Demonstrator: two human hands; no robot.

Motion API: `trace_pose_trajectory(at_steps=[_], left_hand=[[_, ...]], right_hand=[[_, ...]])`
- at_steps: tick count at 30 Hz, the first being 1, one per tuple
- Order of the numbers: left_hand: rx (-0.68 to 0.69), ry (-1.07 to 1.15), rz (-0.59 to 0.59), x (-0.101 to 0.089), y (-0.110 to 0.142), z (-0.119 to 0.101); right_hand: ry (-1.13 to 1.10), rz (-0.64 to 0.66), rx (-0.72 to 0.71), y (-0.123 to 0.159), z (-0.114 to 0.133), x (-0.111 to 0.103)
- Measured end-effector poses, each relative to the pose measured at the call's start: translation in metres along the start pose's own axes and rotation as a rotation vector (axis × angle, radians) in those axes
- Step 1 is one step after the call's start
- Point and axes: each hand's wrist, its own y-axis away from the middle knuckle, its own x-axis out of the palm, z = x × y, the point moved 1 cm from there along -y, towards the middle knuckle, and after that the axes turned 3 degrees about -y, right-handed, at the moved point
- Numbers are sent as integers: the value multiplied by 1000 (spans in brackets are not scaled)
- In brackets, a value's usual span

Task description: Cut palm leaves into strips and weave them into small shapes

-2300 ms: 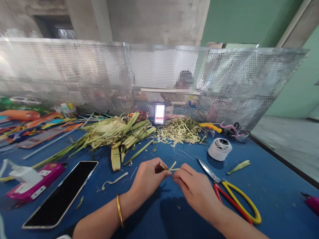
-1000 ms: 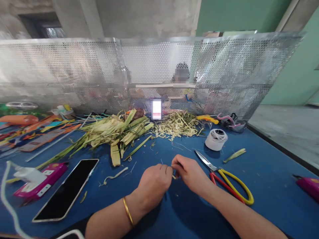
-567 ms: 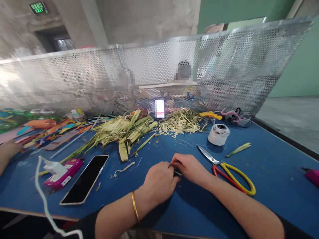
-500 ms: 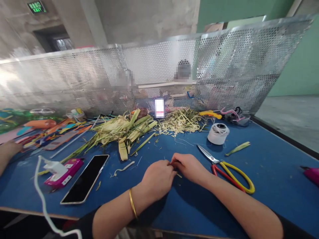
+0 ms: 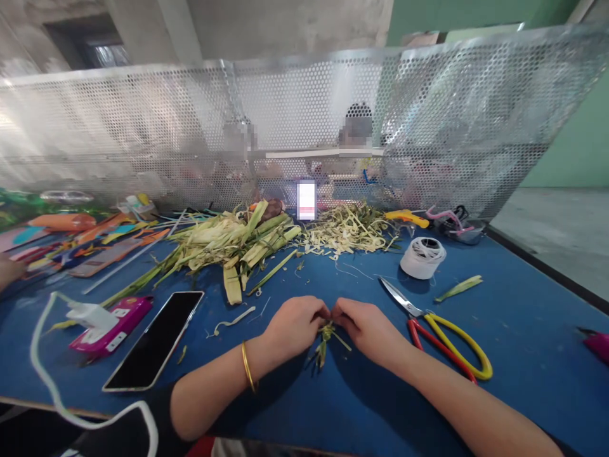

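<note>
Fingers (image 5: 320, 307) pinching leaf bundle (image 5: 323, 350), table edge (image 5: 547, 271) apart

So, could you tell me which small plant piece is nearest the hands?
The green bundle where the left hand and right hand nearly meet; the pale strip further left and the leaf piece near the scissors lie apart.

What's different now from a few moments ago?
The left hand has turned from back-up to thumb-side in view. The small plant bundle, mostly hidden before, now shows just below the pinched fingers of it and the right hand. I see nothing let go. The scissors, white spool and phone stayed put on the table.
</note>
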Motion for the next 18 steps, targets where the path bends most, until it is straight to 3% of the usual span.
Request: trace_pose_trajectory(at_steps=[7,10,13,18], left_hand=[[64,-187,78,-11,-1,16],[69,-172,92,-15,-3,20],[16,47,77,-15,-7,22],[-315,744,190,1,-12,21]], right_hand=[[61,67,-12,0,4,-1],[69,96,-9,-1,3,-2],[61,115,-8,-1,1,-3],[30,124,4,-3,-1,-4]])
